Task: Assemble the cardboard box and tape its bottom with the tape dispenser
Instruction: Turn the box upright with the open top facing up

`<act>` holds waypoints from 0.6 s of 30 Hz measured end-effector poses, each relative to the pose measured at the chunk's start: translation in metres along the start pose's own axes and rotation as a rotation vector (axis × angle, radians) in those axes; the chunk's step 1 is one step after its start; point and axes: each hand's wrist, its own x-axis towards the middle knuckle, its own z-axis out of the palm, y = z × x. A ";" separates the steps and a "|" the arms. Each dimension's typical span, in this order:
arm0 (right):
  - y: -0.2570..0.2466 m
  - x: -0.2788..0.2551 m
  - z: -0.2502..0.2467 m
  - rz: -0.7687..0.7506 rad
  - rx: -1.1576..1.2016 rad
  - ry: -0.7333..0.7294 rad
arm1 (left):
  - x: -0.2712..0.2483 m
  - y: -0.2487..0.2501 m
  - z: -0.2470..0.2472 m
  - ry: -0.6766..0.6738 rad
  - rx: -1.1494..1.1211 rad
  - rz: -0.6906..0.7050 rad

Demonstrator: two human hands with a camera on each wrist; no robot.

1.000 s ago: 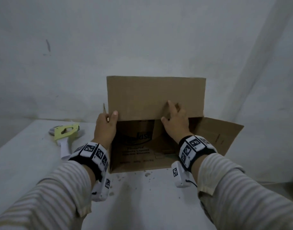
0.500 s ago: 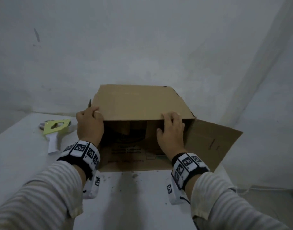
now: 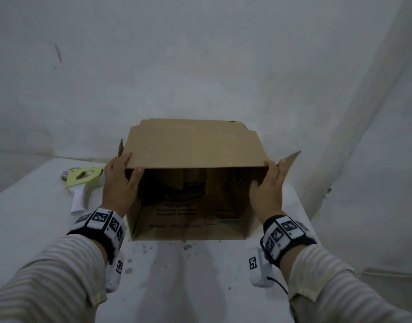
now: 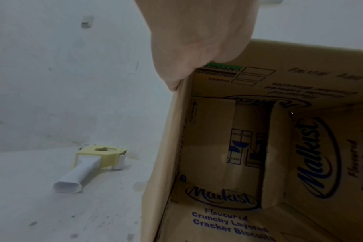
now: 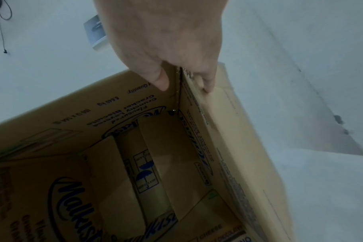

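Cardboard box [image 3: 195,148] lies on its side at the centre of the head view on a white bench [image 3: 25,229], its open end facing the camera and its long axis running left to right. Left hand [image 3: 120,180] grips the upper left corner, fingers over the top panel and thumb inside. Right hand [image 3: 267,190] clamps the upper right corner, where a flap [image 3: 291,159] stands outward. Printing inside reads "Malkist" and "Flavoured Crunchy Layered Cracker Biscuits". Yellow-and-white tape dispenser [image 3: 80,185] lies at mid-left of the frame, handle toward the camera.
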 end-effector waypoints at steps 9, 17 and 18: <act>0.002 0.007 0.009 0.112 -0.032 -0.018 | 0.011 -0.033 -0.009 -0.172 0.022 0.073; -0.016 0.012 -0.007 0.155 -0.018 -0.026 | 0.037 -0.033 -0.022 -0.224 0.031 0.133; -0.019 0.012 -0.009 0.146 -0.016 -0.013 | 0.045 -0.029 -0.025 -0.221 0.064 0.136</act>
